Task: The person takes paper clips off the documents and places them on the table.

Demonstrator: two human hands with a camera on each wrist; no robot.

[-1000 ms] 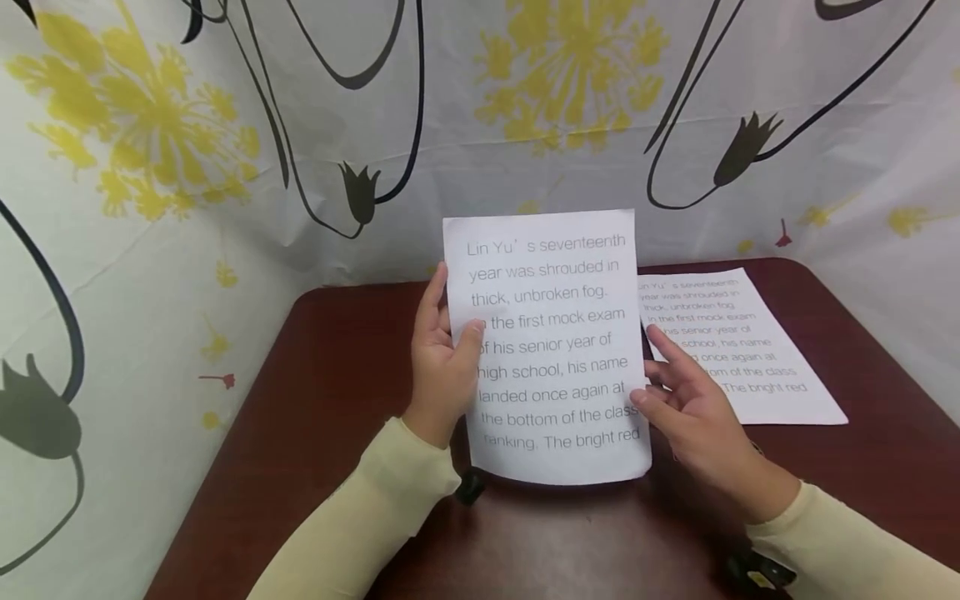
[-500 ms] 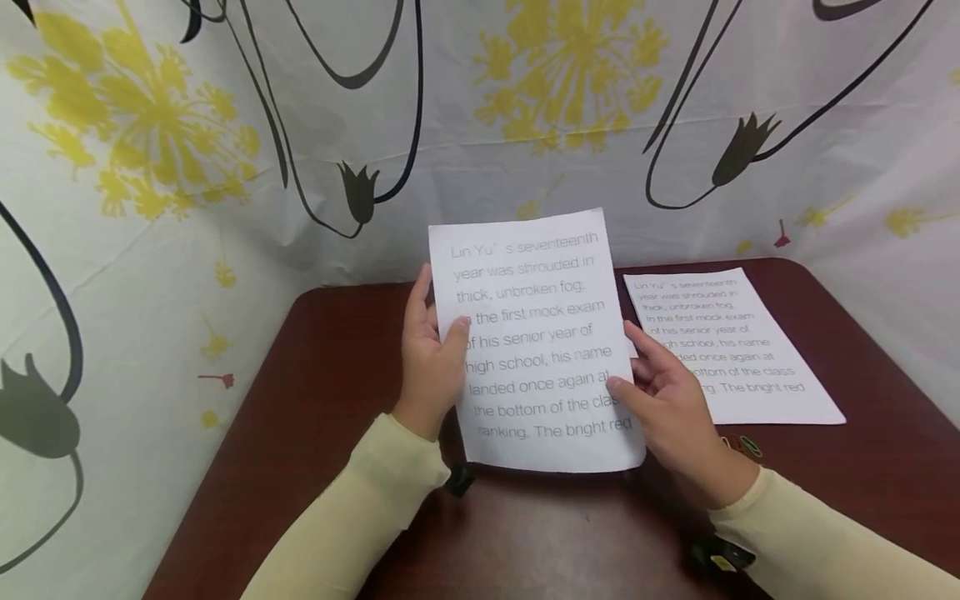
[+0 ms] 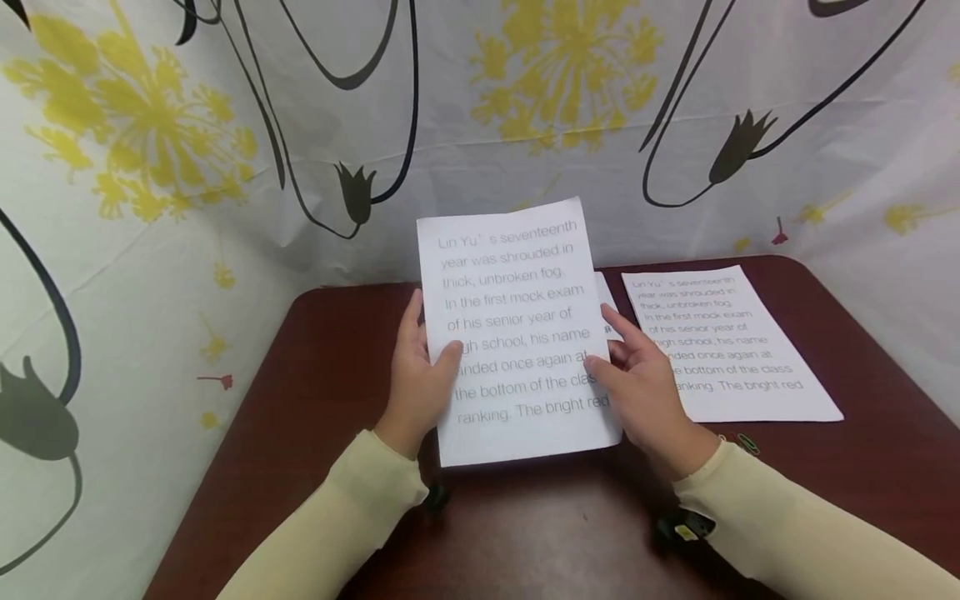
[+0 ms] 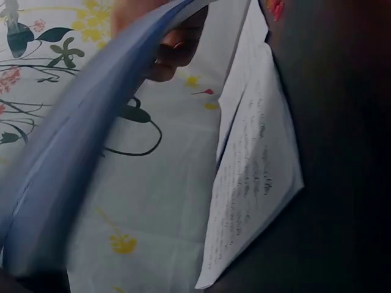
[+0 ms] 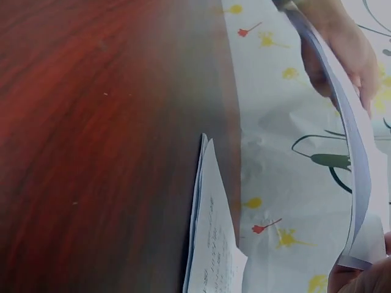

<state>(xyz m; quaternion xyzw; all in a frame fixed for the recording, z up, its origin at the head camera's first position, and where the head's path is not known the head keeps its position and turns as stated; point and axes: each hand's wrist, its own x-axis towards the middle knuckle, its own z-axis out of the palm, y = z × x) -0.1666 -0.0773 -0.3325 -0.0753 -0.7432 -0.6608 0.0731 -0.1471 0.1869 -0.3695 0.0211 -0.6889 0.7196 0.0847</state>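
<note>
Printed sheets of paper [image 3: 517,333] are held upright and slightly tilted above the table, their text facing me. My left hand [image 3: 416,379] grips their left edge, thumb in front and fingers behind. On the opposite edge, my right hand [image 3: 652,400] pinches them with its thumb over the text. In the right wrist view the sheets [image 5: 359,159] appear nearly edge-on and bowed. Another printed stack [image 3: 738,367] lies on the table at right, beyond my right hand. Behind the held sheets peeks a further paper [image 3: 611,302], mostly hidden.
The dark red-brown table [image 3: 330,358] extends around the papers. Coloured paper clips [image 3: 747,443] lie near the right stack's front edge, partly hidden by my right wrist. A white curtain with yellow and grey flowers [image 3: 570,75] hangs behind and at both sides.
Both hands have moved left together with the held sheets, which now tilt slightly. The right stack, a paper behind the held sheets and the paper clips have come into fuller view.
</note>
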